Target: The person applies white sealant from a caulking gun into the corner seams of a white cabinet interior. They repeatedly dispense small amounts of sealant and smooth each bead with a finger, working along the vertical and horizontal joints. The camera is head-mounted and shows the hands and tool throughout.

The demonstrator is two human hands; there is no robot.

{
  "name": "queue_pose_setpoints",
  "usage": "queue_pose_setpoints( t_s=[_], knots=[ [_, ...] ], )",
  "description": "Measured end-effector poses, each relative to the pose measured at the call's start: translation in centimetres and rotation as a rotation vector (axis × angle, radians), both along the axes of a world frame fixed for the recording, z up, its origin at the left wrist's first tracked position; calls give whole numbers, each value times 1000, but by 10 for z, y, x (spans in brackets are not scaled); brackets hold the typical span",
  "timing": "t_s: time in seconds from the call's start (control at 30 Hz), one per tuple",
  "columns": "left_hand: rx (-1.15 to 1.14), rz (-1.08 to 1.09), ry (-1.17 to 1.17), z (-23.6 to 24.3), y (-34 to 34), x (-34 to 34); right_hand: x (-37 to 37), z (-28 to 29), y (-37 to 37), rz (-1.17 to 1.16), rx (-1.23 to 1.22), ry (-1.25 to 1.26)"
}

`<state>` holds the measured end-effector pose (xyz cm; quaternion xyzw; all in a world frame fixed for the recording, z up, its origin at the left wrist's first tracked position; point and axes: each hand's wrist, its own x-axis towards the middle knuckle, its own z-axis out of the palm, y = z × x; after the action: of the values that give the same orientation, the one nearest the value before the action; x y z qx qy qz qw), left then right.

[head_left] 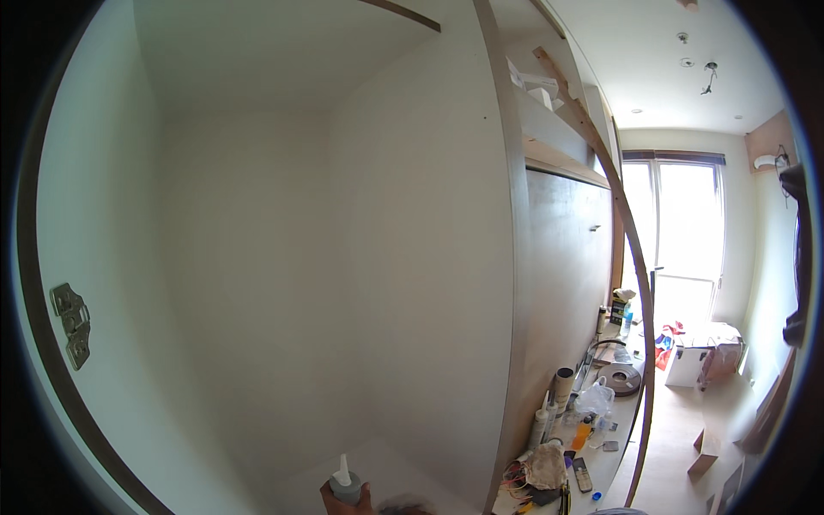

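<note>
At the bottom of the head view, my left hand (361, 501) is closed around a grey tube (346, 486) with an upright white nozzle (343, 466), held inside a white-walled cabinet recess (283, 240). A metal hinge plate (71, 324) is fixed on the recess's left wall. A dark, blurred shape at the lower edge beside the hand is too indistinct to name. I do not see my right hand.
A cluttered counter (618, 429) runs along the right, holding sealant tubes (540, 427), an edging roll (620, 381), bags, bottles and small tools. A long thin wooden strip (635, 257) leans across it. Beyond are a window (687, 223), boxes (687, 365) and boards on the floor.
</note>
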<state>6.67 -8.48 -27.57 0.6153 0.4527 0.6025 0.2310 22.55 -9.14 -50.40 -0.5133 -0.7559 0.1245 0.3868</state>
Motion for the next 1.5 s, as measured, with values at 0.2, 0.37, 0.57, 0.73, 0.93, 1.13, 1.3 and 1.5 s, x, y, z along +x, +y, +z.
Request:
queue_pose_setpoints(
  t_s=[0.2, 0.37, 0.57, 0.73, 0.93, 1.13, 1.3, 1.5],
  knots=[
    [-33, -20, -35, -8, 13, -15, 10, -14, 20, 70, -208, 107],
    [-16, -21, -53, -3, 12, -18, 7, 12, 6, 117, -235, 397],
    [82, -29, -58, 50, 7, 3, -1, 88, -15, 525, -730, 1119],
    [137, -383, -224, 123, -1, 10, -21, 147, -36, 902, -933, 1582],
    [43, -901, -610, 181, -3, -1, -46, 189, -52, 1114, -727, 1895],
    [-113, -1050, -645, 198, 2, 2, -52, 217, -94, 1057, -620, 1861],
    [-88, -1011, -511, 195, 1, 2, -52, 210, -84, 1338, -656, 1785],
    [-67, -1002, -530, 192, -3, 2, -46, 213, -83, 1450, -723, 1807]
  ],
)
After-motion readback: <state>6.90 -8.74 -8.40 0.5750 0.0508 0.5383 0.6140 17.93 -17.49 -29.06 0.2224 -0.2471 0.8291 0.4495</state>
